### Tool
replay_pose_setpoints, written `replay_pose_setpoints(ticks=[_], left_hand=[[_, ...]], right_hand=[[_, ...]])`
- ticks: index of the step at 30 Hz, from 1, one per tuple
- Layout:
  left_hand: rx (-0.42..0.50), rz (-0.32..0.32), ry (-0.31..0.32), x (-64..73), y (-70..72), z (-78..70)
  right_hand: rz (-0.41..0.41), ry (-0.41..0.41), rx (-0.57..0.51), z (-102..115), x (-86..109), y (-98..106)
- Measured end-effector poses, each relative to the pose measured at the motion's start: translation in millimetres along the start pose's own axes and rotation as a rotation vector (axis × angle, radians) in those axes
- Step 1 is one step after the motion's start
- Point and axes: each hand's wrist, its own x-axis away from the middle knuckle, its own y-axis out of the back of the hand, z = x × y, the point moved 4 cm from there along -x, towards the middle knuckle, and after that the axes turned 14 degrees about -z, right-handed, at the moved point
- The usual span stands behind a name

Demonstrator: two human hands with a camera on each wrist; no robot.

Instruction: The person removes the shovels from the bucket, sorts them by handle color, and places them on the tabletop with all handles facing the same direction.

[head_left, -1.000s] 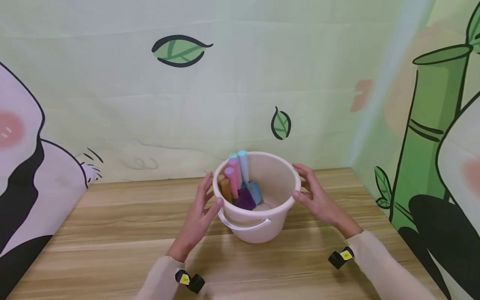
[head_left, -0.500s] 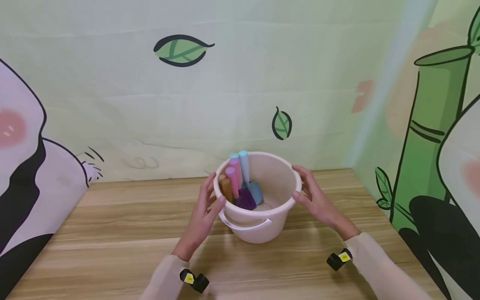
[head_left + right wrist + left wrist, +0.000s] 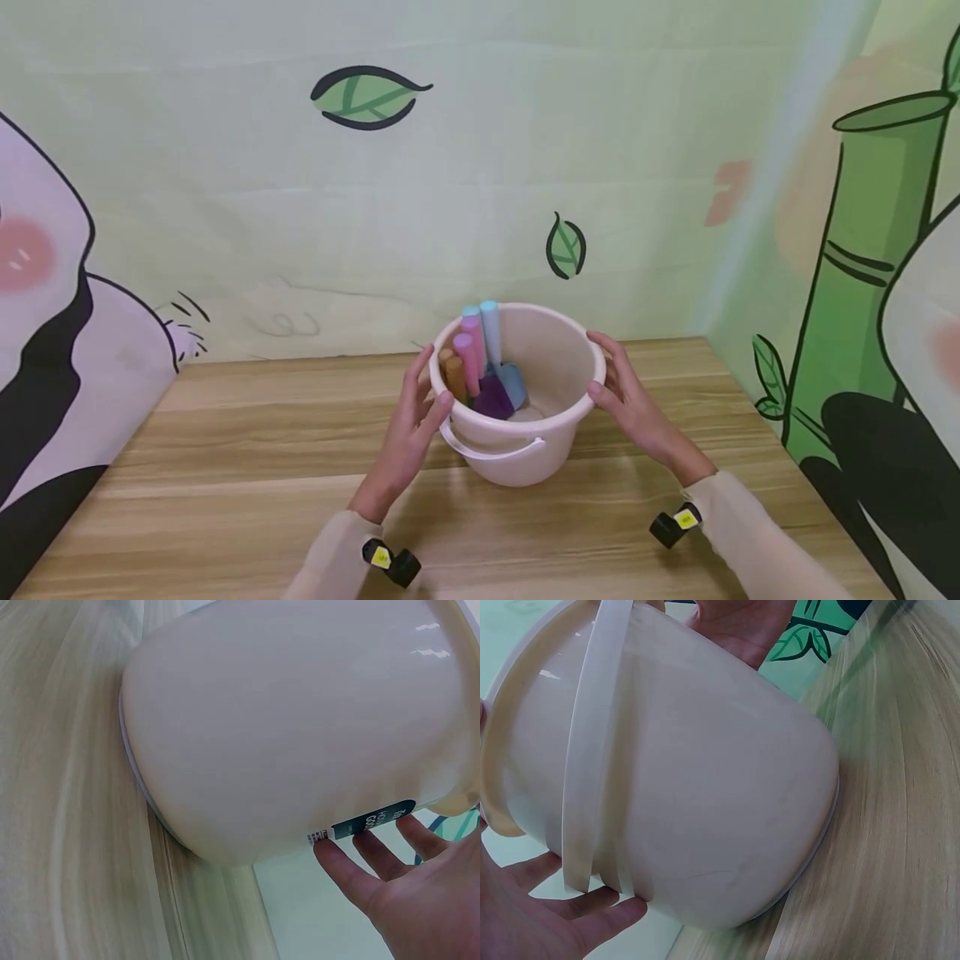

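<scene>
A pinkish-white plastic bucket (image 3: 517, 454) stands upright on the wooden table, its white handle (image 3: 498, 455) hanging down at the front. My left hand (image 3: 405, 437) holds the bucket's left side, thumb at the rim and fingers spread along the wall under it. On the opposite side my right hand (image 3: 637, 404) grips likewise, with fingertips by a dark printed label (image 3: 375, 819) in the right wrist view. Inside, toy shovels lean to the left: pale blue handles (image 3: 491, 333), pink handles (image 3: 467, 362), brown handles (image 3: 454, 377), plus blue (image 3: 513, 385) and purple blades (image 3: 492, 398).
The wood-grain table (image 3: 262, 433) extends to both sides and in front of the bucket. Close behind it rises a pale green backdrop (image 3: 450, 167) printed with leaves, bamboo and pandas. Each wrist carries a small black camera (image 3: 403, 568).
Both forearms have drawn slightly inward, and my left thumb has come a little further onto the rim. The bucket has stayed in its place, with the shovels unmoved inside.
</scene>
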Motion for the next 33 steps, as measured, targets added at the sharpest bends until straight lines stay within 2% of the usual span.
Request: replay_pose_setpoints(ticks=[13, 22, 33], left_hand=[[0.03, 0.012, 0.039, 0.3, -1.9, 2.0], [0.016, 0.001, 0.038, 0.2, -0.3, 0.3], [0.05, 0.009, 0.033, -0.7, 1.3, -1.5]], right_hand=[[-0.022, -0.027, -0.035, -1.6, 0.6, -0.1], [-0.031, -0.028, -0.025, -3.8, -0.7, -1.1], [-0.016, -0.048, -0.124, -7.2, -3.5, -0.5]])
